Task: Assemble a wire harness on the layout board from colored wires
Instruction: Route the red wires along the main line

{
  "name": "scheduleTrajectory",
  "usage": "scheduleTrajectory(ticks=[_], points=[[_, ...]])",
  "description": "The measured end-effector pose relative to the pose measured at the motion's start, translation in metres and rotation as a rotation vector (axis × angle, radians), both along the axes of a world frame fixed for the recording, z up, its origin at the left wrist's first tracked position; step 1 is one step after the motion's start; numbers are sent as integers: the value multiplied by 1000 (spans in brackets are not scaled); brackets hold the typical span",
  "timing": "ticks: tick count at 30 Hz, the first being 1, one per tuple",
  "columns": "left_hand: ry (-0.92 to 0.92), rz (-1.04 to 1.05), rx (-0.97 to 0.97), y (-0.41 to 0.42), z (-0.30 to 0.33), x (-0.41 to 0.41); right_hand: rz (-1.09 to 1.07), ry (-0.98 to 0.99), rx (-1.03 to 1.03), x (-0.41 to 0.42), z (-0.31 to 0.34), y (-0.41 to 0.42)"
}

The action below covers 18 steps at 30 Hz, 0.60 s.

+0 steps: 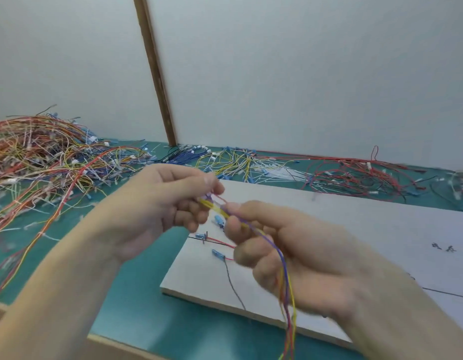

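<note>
Blurred left hand (160, 203) and right hand (290, 250) both pinch the wires (253, 229) above the board's (329, 229) near-left corner; wire ends run off-frame below.

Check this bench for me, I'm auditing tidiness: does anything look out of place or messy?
Yes. A large tangled heap of mixed wires sprawls over the green mat at far left, unsorted. More loose red wires lie strewn behind the layout board. Nothing looks damaged.
</note>
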<state>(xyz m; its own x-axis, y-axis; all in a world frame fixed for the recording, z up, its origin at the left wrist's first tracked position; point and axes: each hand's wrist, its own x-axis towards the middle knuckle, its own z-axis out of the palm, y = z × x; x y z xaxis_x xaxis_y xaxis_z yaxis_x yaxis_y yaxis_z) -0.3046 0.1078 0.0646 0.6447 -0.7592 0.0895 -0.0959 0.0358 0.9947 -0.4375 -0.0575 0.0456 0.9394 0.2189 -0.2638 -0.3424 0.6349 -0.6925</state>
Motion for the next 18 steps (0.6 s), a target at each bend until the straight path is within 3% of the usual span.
scheduleTrajectory(ticks=[4, 9, 13, 18], points=[[139, 167, 72, -11, -29, 24, -131, 62, -354, 9, 10, -12], [164, 255, 217, -6, -69, 36, -174, 75, -760, 23, -30, -13], [80, 286, 286, 0, -83, 42, -197, 91, -856, 30, -46, -14], [140, 278, 228, 2, -96, 46, -288, 49, -899, 32, -55, -12]])
